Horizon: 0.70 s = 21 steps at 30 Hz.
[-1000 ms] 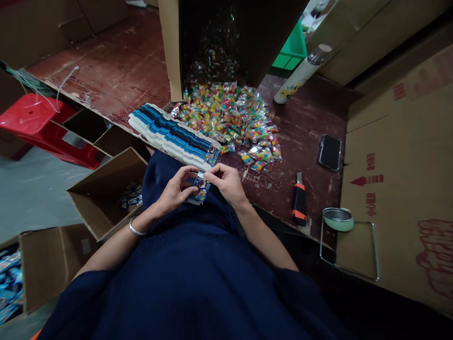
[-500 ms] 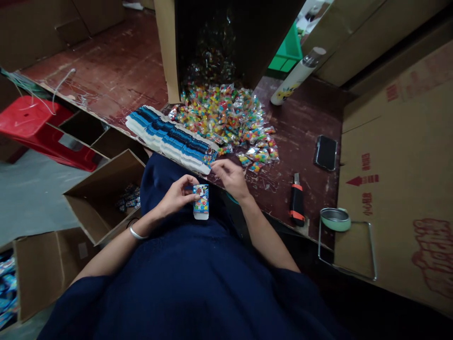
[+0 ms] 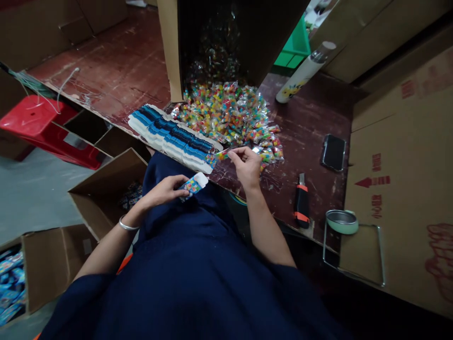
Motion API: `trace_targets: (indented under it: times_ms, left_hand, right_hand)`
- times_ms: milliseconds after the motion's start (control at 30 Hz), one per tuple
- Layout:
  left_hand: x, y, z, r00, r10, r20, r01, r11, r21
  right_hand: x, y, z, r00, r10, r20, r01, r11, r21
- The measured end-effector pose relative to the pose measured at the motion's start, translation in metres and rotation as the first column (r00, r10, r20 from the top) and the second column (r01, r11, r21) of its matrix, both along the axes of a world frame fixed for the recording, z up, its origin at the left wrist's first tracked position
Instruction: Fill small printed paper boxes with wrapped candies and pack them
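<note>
in the middle of the frame, a small printed box [image 3: 194, 185] is being held by the left hand [image 3: 170, 189], its grip closed with the thumb over the printed face; a white end is turned to the upper right, and what is inside cannot be made out. to the right, a candy packet [image 3: 222, 155] is being pinched by the right hand [image 3: 247, 165] between thumb and forefinger, over the edge of the table [image 3: 279, 182], just beside the row of flat printed boxes [image 3: 173, 139].

at the top centre, a big carton [image 3: 172, 56] lies open, and a heap of candy packets [image 3: 222, 111] is spread from its dark inside onto the table. at the centre left, blue printed pieces, too dim to be told apart, are held low in an open carton [image 3: 106, 189]. in the lower left corner, blue printed packs [image 3: 12, 283] are piled in another carton [image 3: 47, 269]. at the upper right, a green crate [image 3: 295, 45] is seen partly hidden, near a white bottle [image 3: 304, 73] that is set down tilted in view. at the lower right, a light green bowl [image 3: 341, 223] is seen by a wire frame [image 3: 381, 255]; nothing can be read of its contents.
</note>
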<state>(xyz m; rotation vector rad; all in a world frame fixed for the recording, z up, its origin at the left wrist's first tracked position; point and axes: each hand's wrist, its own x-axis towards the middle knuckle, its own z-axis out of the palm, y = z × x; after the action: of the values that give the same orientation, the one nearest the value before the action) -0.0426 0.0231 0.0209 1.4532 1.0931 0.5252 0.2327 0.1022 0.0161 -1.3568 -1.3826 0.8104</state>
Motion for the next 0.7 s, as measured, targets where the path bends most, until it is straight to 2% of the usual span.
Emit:
trace_targets:
  times_ms: [67,167,267,333,400,467,533,633,700]
  left_hand:
    - [0.010,0.000,-0.004,0.991,0.104,0.086,-0.102,0.994,-0.028]
    - [0.023,-0.003,-0.007,0.966,0.157,0.207,-0.144,0.986,-0.080]
    - [0.032,-0.010,-0.007,0.940,0.195,0.279,-0.176,0.980,-0.094]
    - [0.036,-0.014,-0.007,0.919,0.236,0.316,-0.217,0.972,-0.096]
    - [0.041,-0.017,-0.008,0.883,0.300,0.361,-0.282,0.954,-0.101]
    - [0.046,-0.019,-0.007,0.831,0.364,0.421,-0.354,0.929,-0.104]
    - [0.050,-0.021,-0.006,0.786,0.391,0.479,-0.391,0.914,-0.105]
    - [0.054,-0.025,-0.004,0.771,0.368,0.519,-0.366,0.924,-0.111]
    - [0.056,-0.028,-0.004,0.785,0.341,0.518,-0.330,0.937,-0.118]
  right_hand:
    - [-0.006,-0.024,0.017,0.996,0.089,-0.014,-0.089,0.996,-0.013]
    - [-0.017,-0.049,0.032,0.982,0.184,0.039,-0.182,0.982,-0.054]
    - [-0.027,-0.058,0.034,0.947,0.266,0.181,-0.266,0.964,-0.024]
    - [-0.032,-0.059,0.032,0.916,0.276,0.291,-0.309,0.948,0.074]
    - [-0.034,-0.061,0.029,0.910,0.257,0.325,-0.322,0.932,0.165]
    - [-0.036,-0.065,0.025,0.935,0.251,0.249,-0.301,0.935,0.188]
    - [-0.037,-0.072,0.019,0.955,0.271,0.121,-0.287,0.947,0.146]
    - [-0.039,-0.082,0.008,0.955,0.296,-0.033,-0.295,0.955,0.038]
    - [-0.042,-0.086,0.003,0.955,0.289,-0.070,-0.290,0.957,0.000]
